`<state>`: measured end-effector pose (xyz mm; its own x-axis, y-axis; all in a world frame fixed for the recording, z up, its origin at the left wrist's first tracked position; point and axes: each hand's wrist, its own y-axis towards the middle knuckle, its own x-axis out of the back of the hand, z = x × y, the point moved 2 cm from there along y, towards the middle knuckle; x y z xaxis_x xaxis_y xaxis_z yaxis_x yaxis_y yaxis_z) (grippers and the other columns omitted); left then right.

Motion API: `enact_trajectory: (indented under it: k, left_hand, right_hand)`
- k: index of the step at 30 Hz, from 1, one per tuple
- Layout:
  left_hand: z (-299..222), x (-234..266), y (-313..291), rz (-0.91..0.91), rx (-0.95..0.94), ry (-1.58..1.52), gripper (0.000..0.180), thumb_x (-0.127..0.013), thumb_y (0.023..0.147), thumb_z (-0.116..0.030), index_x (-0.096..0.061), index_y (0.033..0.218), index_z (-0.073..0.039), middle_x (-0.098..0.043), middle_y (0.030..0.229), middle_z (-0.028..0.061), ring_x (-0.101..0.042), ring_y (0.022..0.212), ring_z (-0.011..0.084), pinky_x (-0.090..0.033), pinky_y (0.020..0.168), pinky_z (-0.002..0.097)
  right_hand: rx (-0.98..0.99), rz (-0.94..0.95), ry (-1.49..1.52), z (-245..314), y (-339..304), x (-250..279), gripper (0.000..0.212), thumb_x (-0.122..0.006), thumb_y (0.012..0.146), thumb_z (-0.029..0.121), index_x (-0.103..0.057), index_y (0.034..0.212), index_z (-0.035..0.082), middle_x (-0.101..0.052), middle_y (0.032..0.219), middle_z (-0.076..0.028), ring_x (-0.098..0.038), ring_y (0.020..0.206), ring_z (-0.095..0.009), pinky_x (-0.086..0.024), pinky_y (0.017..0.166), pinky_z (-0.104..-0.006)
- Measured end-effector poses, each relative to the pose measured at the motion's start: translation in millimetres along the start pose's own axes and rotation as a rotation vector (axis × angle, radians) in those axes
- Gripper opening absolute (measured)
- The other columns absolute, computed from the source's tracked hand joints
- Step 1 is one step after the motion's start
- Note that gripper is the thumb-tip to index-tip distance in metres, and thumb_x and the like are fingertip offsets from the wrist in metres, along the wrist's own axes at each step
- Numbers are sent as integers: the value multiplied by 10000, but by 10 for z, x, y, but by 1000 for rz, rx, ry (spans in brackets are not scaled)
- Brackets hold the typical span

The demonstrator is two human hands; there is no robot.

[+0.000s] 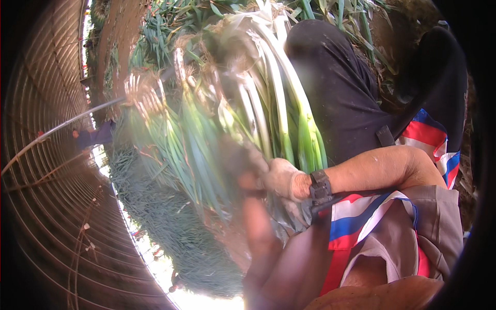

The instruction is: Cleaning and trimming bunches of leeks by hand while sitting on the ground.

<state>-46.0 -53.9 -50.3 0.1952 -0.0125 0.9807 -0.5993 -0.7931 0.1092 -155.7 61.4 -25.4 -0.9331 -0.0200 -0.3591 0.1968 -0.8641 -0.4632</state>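
leeks (305, 114): centre to upper centre of frame | left hand (242, 164), right hand (279, 178): together at centre; cannot tell either grip, blurred | risk: loose grip could let stalks splay; hard tugging could tear leaves

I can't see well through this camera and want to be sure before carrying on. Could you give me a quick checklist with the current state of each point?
1. Right hand at the green part of the thick-stemmed onions: ok.
2. Right hand's grip firm: cannot tell.
3. Left hand clearly visible: not ok, it is blurred.
4. Thick-stemmed onions' pale ends all toward the picture's top: ok, as far as shown.
5. Thinner onions at left lying roots-up in the picture: ok.
6. Watch clear of the leaves: cannot tell.
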Motion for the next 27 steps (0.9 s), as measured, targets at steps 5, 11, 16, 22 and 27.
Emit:
enact_trajectory:
  k: [5, 11, 16, 22, 27]
  left_hand:
    - [-6, -32, -144, 24, -16, -58, 364, -548, 900, -303, -580, 1118, -13, -626, 979, 135, -606, 889, 307, -484, 772, 383]
    - [57, 56, -411, 43, -15, -114, 360, -552, 901, -302, -582, 1118, -17, -636, 960, 130, -617, 864, 305, -491, 754, 379]
    - [110, 106, -496, 39, -1, -141, 356, -555, 902, -301, -583, 1118, -20, -644, 945, 126, -626, 844, 303, -498, 738, 377]
    - [141, 64, -537, 29, -9, -154, 351, -558, 903, -301, -585, 1117, -24, -654, 926, 122, -636, 819, 300, -506, 720, 373]
    - [-62, 217, -483, 37, 9, 81, 349, -538, 921, -279, -577, 1134, -5, -667, 900, 120, -640, 794, 266, -503, 671, 361]
  right_hand:
    - [-106, 51, -67, 115, 165, 72, 392, -661, 834, 199, -622, 1223, 177, -694, 959, -115, -690, 840, -241, -542, 699, -335]
    - [93, 9, -174, -34, 556, -1, 429, -662, 839, 267, -611, 1196, 33, -680, 996, -175, -680, 879, -301, -548, 776, -358]
    - [121, -128, -310, -160, 1043, -121, 392, -704, 772, 240, -657, 1084, 8, -670, 1042, -173, -675, 913, -294, -546, 722, -362]
    - [255, -161, -281, -584, 1687, -183, 406, -735, 745, 223, -670, 1111, 58, -663, 1084, -141, -623, 1047, -303, -554, 697, -353]
    - [319, -25, -990, 165, 1187, 74, 366, -737, 722, 190, -697, 1083, 142, -663, 1104, -18, -372, 1307, -412, -563, 688, -351]
